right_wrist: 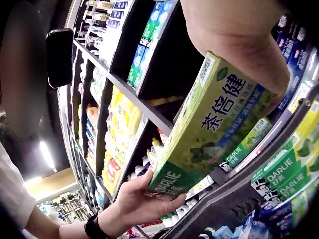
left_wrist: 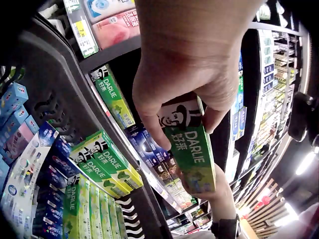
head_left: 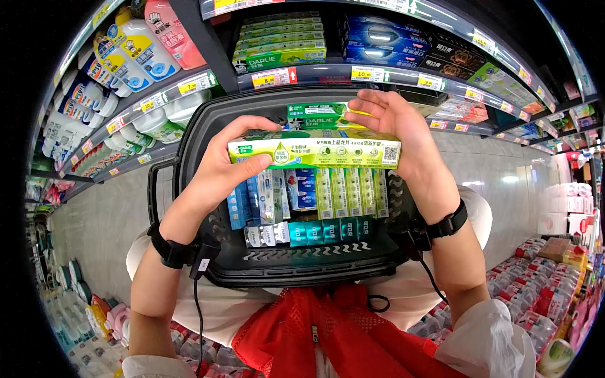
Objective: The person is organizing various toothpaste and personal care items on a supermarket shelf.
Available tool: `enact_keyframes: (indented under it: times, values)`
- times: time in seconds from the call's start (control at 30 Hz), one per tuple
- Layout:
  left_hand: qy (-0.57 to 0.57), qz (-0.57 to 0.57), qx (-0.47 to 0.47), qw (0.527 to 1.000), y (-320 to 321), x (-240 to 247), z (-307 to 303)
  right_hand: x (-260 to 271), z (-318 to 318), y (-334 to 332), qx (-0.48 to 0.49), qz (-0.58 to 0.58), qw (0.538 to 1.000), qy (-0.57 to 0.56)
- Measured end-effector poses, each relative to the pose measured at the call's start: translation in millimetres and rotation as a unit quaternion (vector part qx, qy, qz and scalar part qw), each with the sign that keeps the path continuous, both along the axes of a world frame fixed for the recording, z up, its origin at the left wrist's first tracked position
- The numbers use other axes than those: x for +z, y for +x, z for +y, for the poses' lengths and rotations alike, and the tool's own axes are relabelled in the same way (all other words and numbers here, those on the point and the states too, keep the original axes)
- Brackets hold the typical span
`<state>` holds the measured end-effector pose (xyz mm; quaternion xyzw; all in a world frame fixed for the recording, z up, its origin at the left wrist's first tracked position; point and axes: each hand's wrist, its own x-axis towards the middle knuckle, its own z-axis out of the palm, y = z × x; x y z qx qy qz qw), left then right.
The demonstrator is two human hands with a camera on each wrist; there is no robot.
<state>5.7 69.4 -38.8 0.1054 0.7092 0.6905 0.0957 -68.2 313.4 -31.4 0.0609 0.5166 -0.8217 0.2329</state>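
A green and yellow toothpaste box point(head_left: 315, 153) is held level above the black basket point(head_left: 217, 277). The left hand point(head_left: 217, 157) pinches its left end, thumb on the near face and fingers over the far side. At the other end the right hand point(head_left: 409, 148) lies against the box, fingers raised and spread, palm side by the end. In the left wrist view the box point(left_wrist: 192, 154) shows its green end between the left hand's point(left_wrist: 187, 74) thumb and fingers. The right wrist view shows the box's point(right_wrist: 209, 124) broad face, with the left hand point(right_wrist: 134, 204) at the lower end.
In the basket lie upright green boxes point(head_left: 351, 192), blue boxes point(head_left: 239, 205), teal boxes point(head_left: 331, 232) and flat Darlie boxes point(head_left: 318, 116). Shelves ahead carry more Darlie boxes point(head_left: 280, 47) and blue boxes point(head_left: 381, 41); bottles point(head_left: 135, 50) stand at the left. Packed bottles point(head_left: 535, 277) are at the lower right.
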Motion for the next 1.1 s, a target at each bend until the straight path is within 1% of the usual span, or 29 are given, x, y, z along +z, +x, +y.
enact_keyframes:
  times: [0.1, 0.17, 0.2, 0.27, 0.3, 0.37, 0.43, 0.5, 0.53, 0.6, 0.63, 0.7, 0.73, 0.8, 0.83, 0.9, 1.03, 1.1]
  values:
    - [-0.004, -0.002, 0.003, 1.0, 1, 0, 1, 2, 0, 2, 0.0, -0.002, 1.0, -0.008]
    - [0.005, 0.029, 0.027, 0.999, 1, 0, 2, 5, -3, 3, -0.01, 0.009, 1.0, 0.027]
    - [0.005, 0.029, 0.027, 0.999, 1, 0, 2, 6, -3, 3, -0.011, 0.009, 1.0, 0.026]
    - [0.082, -0.001, 0.082, 0.993, 0, -1, 0, 8, -3, 3, -0.008, 0.012, 1.0, 0.008]
    - [0.083, -0.002, 0.08, 0.993, 0, -1, 0, 11, -4, 4, -0.009, 0.012, 1.0, 0.009]
    - [0.116, 0.001, 0.109, 0.987, -1, 3, -2, 18, -6, 5, -0.018, 0.012, 1.0, 0.013]
    - [0.117, 0.014, 0.117, 0.986, -2, 3, -5, 14, -4, 1, -0.007, 0.018, 1.0, 0.004]
    - [0.051, 0.063, 0.118, 0.99, -4, 3, -9, 16, -3, 3, 0.008, -0.028, 0.998, 0.064]
    - [0.051, 0.063, 0.117, 0.99, -4, 5, -7, 15, -2, 4, 0.007, -0.028, 0.998, 0.064]
    - [0.022, 0.114, 0.128, 0.985, -4, 11, -1, 13, 1, 4, 0.105, 0.002, 0.993, 0.053]
    - [0.022, 0.113, 0.127, 0.985, -4, 11, 0, 13, 2, 5, 0.104, 0.001, 0.993, 0.053]
    - [0.037, 0.088, 0.129, 0.987, -4, 11, 1, 15, 4, 4, 0.096, 0.043, 0.991, 0.078]
    - [0.037, 0.088, 0.129, 0.987, -5, 11, 1, 16, 4, 3, 0.096, 0.043, 0.991, 0.078]
    - [0.066, 0.03, 0.135, 0.988, -6, 9, -1, 21, 6, 1, 0.1, 0.039, 0.991, 0.081]
    - [0.066, 0.03, 0.135, 0.988, -7, 9, -2, 23, 7, 1, 0.1, 0.039, 0.991, 0.081]
    - [0.077, -0.065, 0.155, 0.983, -9, 9, -5, 25, 11, -1, 0.124, 0.062, 0.985, 0.104]
    - [0.075, -0.083, 0.162, 0.98, -8, 6, -7, 26, 14, -4, 0.153, 0.06, 0.979, 0.119]
    - [0.062, -0.093, 0.168, 0.98, -8, 6, -7, 25, 15, -5, 0.187, 0.093, 0.961, 0.183]
